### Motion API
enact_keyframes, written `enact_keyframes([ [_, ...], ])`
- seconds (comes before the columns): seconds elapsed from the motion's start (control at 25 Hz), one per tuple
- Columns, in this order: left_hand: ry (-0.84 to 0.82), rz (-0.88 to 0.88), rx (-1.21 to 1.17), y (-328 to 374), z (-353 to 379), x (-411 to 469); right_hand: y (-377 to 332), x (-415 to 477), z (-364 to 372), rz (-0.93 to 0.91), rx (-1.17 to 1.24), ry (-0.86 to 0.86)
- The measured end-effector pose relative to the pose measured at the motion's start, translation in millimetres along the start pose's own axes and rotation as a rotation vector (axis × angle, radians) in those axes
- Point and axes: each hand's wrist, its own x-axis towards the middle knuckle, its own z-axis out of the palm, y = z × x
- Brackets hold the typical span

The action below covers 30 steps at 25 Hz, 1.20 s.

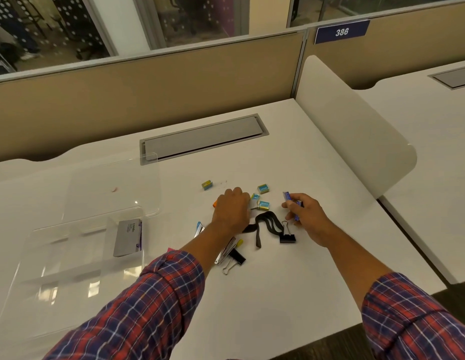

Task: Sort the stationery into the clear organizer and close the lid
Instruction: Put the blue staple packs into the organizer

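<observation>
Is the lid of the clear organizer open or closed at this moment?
Open: the lid is swung back behind the organizer, and the compartments are uncovered.

I see warm, even light on the white desk (265,294), throwing only soft shadows. Glare glints on the clear organizer (70,294), and straight edges bow toward the corners of the picture.

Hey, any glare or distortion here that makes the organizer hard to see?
Head view: reflections streak the organizer and its open lid, leaving their edges faint; the wide lens bows the desk edge; the blue item in the right hand looks slightly blurred.
</observation>
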Motion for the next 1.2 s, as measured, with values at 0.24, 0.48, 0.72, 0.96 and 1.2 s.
enact_keyframes([
  [0.24,0.107,-0.449,-1.036,-9.0,-29.9,-7.2,-32.3,-5.1,13.8,0.066,0.522,-0.071],
  [0.48,0.040,-0.697,-2.042,-51.8,-53.2,-65.2,-67.5,-18.8,71.8,0.066,0.459,-0.185],
  [0.72,0.068,-0.685,-2.031,-118.1,-76.1,-120.5,-92.4,-43.7,166.1,0.044,0.192,-0.332],
  [0.96,0.163,-0.766,-1.455,-200.8,-95.0,-176.1,-101.5,-68.5,273.0,-0.065,-0.120,-0.453],
  [1.2,0.329,-0.818,-1.284,-299.7,-111.3,-235.4,-105.3,-84.5,387.5,-0.415,-0.661,-0.475],
])
